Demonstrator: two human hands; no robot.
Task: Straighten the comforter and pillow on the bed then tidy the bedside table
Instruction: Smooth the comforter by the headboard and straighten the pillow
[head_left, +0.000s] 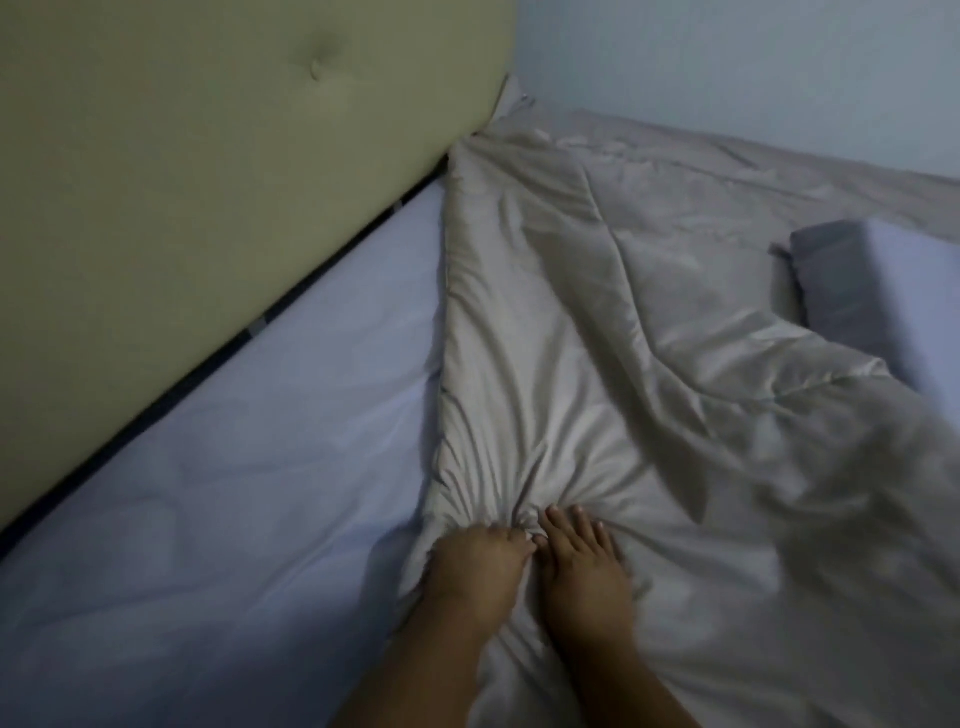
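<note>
A beige comforter (597, 322) lies rumpled over the right half of the bed, its left edge running from the headboard corner down toward me. My left hand (475, 564) is shut on a bunched fold at that edge, with creases fanning out from the grip. My right hand (584, 564) rests right beside it on the comforter, fingers pressed into the cloth and mostly flat. A grey and pale lilac pillow (878, 291) sits at the right, partly tucked behind a ridge of the comforter.
The bare lilac sheet (234, 467) covers the left part of the mattress. A padded olive headboard (208, 156) rises along the left, with a dark gap at its base. A pale wall (753, 62) stands behind the bed.
</note>
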